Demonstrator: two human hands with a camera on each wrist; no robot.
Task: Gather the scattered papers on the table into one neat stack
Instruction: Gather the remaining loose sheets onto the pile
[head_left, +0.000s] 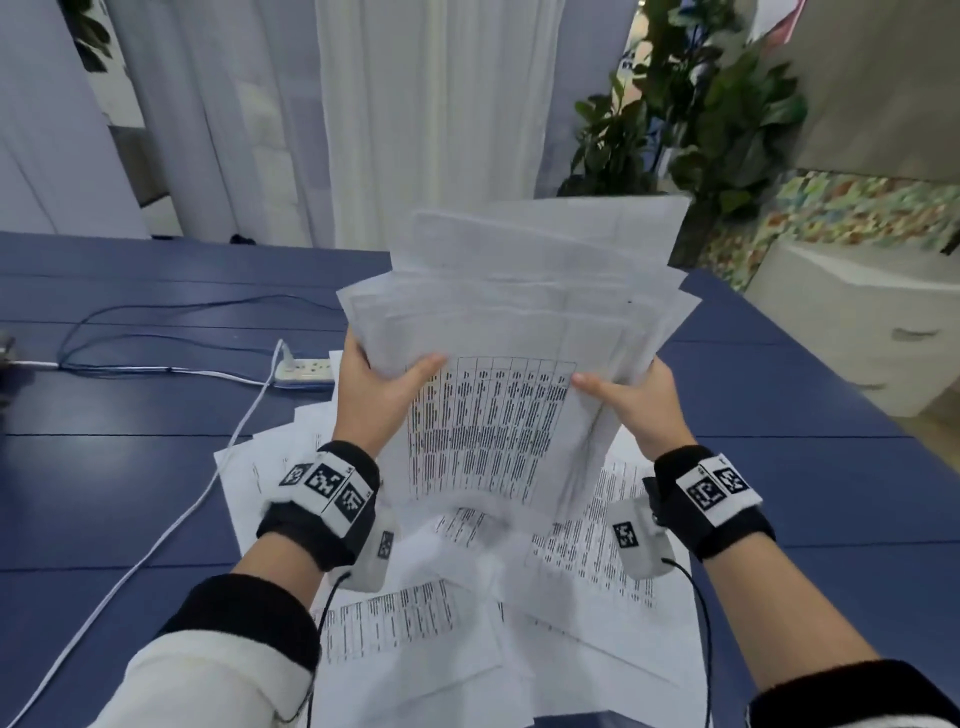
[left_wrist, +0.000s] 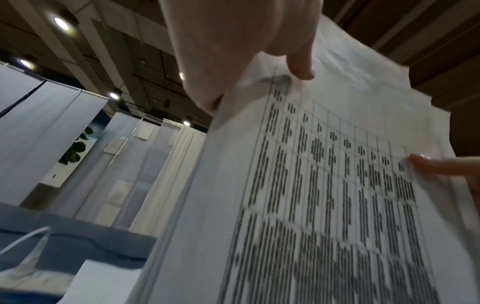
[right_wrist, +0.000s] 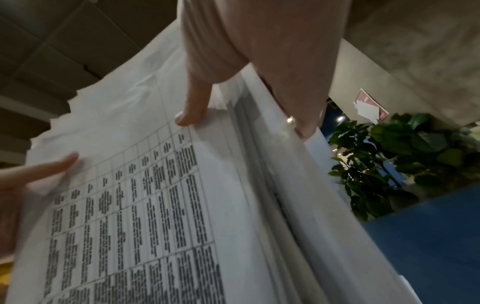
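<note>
Papers (head_left: 514, 322) are being held upright above the desk (head_left: 130, 467) as a thick, uneven bundle, its top edges fanned out at different heights. The bundle is being grasped at its left side by the left hand (head_left: 376, 389) and at its right side by the right hand (head_left: 636, 402), each grip closed with the thumb pressed on the printed front sheet and the fingers hidden behind. More loose sheets (head_left: 415, 623) are lying scattered on the desk below the wrists. Judging from the staggered edges, squaring is being called for: the grips would best be slackened a little and the lower edge tapped on the desk, so that the sheets are being let slide level without any slipping out.
</note>
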